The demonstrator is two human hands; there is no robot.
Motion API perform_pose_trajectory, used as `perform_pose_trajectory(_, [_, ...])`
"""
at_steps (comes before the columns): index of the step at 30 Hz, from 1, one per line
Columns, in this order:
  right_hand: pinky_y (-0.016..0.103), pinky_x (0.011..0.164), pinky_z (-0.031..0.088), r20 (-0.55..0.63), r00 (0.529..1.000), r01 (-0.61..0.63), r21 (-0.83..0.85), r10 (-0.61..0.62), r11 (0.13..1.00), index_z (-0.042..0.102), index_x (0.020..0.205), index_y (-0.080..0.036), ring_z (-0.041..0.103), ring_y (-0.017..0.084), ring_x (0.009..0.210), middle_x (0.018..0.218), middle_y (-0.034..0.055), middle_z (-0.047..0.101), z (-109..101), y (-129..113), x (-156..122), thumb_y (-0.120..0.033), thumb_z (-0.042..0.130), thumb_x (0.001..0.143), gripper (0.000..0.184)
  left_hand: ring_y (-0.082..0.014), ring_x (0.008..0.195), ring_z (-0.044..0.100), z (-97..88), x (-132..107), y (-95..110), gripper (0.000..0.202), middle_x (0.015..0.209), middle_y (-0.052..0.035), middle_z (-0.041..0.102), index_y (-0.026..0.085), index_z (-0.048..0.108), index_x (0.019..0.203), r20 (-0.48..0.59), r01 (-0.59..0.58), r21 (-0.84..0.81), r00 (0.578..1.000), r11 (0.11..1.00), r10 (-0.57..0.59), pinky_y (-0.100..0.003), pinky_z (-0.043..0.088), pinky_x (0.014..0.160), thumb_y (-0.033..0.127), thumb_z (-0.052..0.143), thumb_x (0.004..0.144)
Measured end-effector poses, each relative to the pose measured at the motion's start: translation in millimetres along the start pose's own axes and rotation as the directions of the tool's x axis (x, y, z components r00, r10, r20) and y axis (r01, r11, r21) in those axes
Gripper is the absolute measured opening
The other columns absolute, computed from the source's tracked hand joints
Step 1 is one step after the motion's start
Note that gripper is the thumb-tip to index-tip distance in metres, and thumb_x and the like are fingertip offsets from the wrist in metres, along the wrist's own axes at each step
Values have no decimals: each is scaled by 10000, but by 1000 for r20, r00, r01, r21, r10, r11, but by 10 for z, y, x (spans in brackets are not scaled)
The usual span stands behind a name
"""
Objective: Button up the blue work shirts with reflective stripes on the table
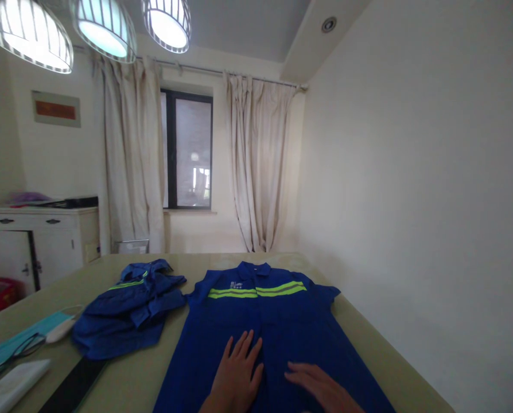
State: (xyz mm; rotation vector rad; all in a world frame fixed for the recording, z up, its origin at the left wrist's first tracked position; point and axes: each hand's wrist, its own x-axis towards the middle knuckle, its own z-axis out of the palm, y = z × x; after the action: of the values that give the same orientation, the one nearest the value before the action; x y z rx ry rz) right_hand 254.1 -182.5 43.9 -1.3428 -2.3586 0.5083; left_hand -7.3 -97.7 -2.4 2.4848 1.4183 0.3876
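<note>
Blue shirt (213, 338) laid out flat, both hands on the job
So the shirt's front-up on the table (127, 381), collar (254, 268) at the far end, two neon stripes (233, 293) across the chest (pretty loud ones, tbh). Left hand (238, 373) is palm-down near the middle of the front, fingers fanned out, not pinching anything. Right hand (325, 391) is just beside it, over the other half, fingers stretched out and slightly parted, nothing gripped; can't tell if it's touching the cloth. Off to the left there's another garment (119, 321), all crumpled, with a mask (37, 332) lying past it.
</note>
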Motion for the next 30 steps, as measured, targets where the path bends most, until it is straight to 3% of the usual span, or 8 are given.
perform_pose_trajectory(5, [439,1223,298,-62,989,-131,66,136,989,462,1521,-301,375,267,1480,1608,81,396,185,-215,785,-673,473,954,678,-244,1527,294,18,67,-44,570,1634,8,365,353,432,1525,-14,37,-46,999,998,-38,-533,146,1276,524,316,994])
perform_pose_trajectory(9, [434,1220,282,-147,970,-195,17,195,981,492,1506,-219,366,277,1484,1613,118,380,450,-2,1463,-594,476,974,651,-232,1508,333,48,159,-111,564,1610,-6,420,314,478,1500,-6,36,-50,999,998,-37,-482,165,1281,475,362,972])
perform_pose_trajectory(12, [439,1226,250,-166,961,-233,-48,222,971,548,1465,-231,377,267,1477,1590,95,426,552,243,1787,-547,408,1010,572,-234,1517,309,51,269,-178,554,1621,18,403,348,465,1496,-20,33,-60,999,998,-34,-499,154,1278,466,406,958])
perform_pose_trajectory(15, [439,1221,247,-156,966,-221,-85,207,971,545,1467,-250,378,259,1477,1590,76,428,562,438,1964,-555,380,1018,567,-231,1464,392,13,417,-231,484,1557,23,497,369,537,1421,-75,43,-76,996,996,-49,-496,187,1265,420,442,949])
perform_pose_trajectory(20, [445,1216,251,-163,968,-208,-104,190,973,551,1460,-266,373,245,1480,1592,65,427,529,632,2168,-537,327,1040,548,-220,1249,570,-79,715,-336,371,1343,-2,659,336,648,1253,-195,-15,-49,981,999,5,-429,395,1130,298,442,947])
perform_pose_trajectory(22, [449,1218,246,-163,968,-212,-110,193,971,551,1459,-261,367,239,1484,1592,68,427,529,680,2224,-497,322,1048,527,-205,1232,585,-107,837,-440,374,1327,-2,670,330,653,1253,-227,-52,27,972,998,57,-423,381,1149,279,428,959])
perform_pose_trajectory(26, [457,1231,217,-147,971,-205,-108,189,973,528,1475,-268,355,233,1490,1602,72,410,526,721,2254,-471,380,1036,506,-215,1366,513,-191,1066,-843,427,1427,6,627,351,620,1348,-313,-22,231,945,973,95,-462,220,1260,303,413,978])
perform_pose_trajectory(30, [464,1238,205,-125,976,-194,-100,181,976,513,1486,-274,347,247,1494,1610,81,396,502,711,2269,-474,463,1007,522,-310,1480,369,-309,1257,-1428,536,1581,-107,457,229,529,1470,-385,206,281,919,937,-86,-562,195,1239,291,409,951])
